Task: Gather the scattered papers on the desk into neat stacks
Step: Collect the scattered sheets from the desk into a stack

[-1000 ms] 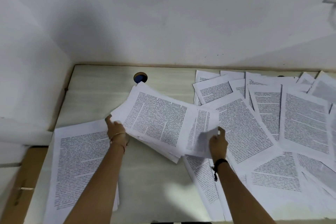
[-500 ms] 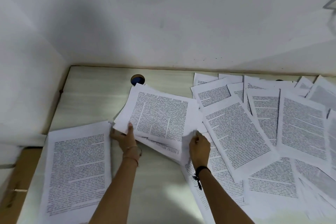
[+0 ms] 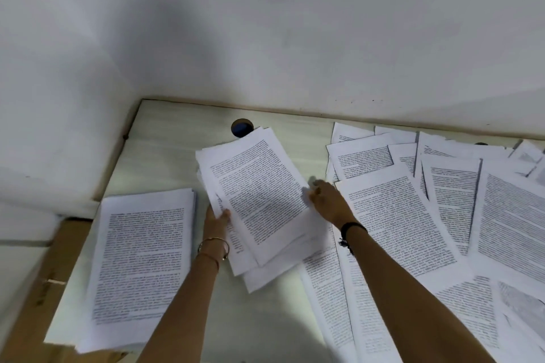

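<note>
Bundle of papers [image 3: 259, 194] was held between both hands, over the desk [image 3: 165, 162].
- Left hand [image 3: 216, 219] gripped its left edge, thumb on the top sheet and fingers underneath.
- Right hand [image 3: 326, 203] was curled on its right edge, holding it; fingers blurred.
- Sheet edges were uneven and fanned at the near end.
- Long axis ran away from the person and leaned left, with the head of the text toward the wall [image 3: 265, 38].
- Far corner just overlapped the cable hole [image 3: 241, 127].

Squared stack [image 3: 141, 262] lay just left of the left hand, with a narrow strip of bare desk between.

Bare desk lay beyond the left hand and between the forearms.

Scattered sheets [image 3: 442, 215] overlapped to the right of the right hand and under that forearm.
</note>
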Available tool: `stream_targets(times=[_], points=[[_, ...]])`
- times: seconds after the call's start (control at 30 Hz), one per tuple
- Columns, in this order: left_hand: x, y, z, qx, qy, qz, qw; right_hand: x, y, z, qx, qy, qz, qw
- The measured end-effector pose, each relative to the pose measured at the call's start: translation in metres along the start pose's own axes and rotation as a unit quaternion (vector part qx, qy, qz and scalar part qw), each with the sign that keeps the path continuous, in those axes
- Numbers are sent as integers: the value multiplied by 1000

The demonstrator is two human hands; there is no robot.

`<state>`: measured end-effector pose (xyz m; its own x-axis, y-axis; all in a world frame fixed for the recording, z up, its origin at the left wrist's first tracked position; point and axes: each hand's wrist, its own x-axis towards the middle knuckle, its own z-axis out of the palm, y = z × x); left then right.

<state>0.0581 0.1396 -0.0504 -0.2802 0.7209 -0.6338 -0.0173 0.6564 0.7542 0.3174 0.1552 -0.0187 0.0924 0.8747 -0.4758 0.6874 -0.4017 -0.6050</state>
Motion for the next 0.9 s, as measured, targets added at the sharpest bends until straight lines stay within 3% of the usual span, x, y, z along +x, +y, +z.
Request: stream_targets(times=[0.07,0.2,0.33,0.5,0.57,0.63,0.67,0.8,0.83,0.9], points=[[-4,-5,3,18,30,-13,999,-7,2,17,-59,-7,-47,997],[-13,-7,10,9,72,3,997,-23,12,38,-87,96,-52,990],[-14,-3,12,53,84,-11,995,-32,16,43,-82,100,-108,986],[-12,-3,10,81,59,-21,995,-36,19,35,-66,84,-80,991],[-15,3,11,16,63,-9,998,-43,18,32,0,157,-13,988],[-22,10,19,-86,74,-5,994,-53,15,35,128,246,80,957],[-27,12,25,-122,75,-8,990,-57,15,40,187,251,110,943],[-47,-5,62,-213,-32,-61,975,-60,9,48,429,126,132,885],[-50,-7,65,-238,-47,-73,967,-56,15,43,424,118,124,890],[-47,-6,51,-290,-4,-67,955,-50,34,27,364,92,107,921]])
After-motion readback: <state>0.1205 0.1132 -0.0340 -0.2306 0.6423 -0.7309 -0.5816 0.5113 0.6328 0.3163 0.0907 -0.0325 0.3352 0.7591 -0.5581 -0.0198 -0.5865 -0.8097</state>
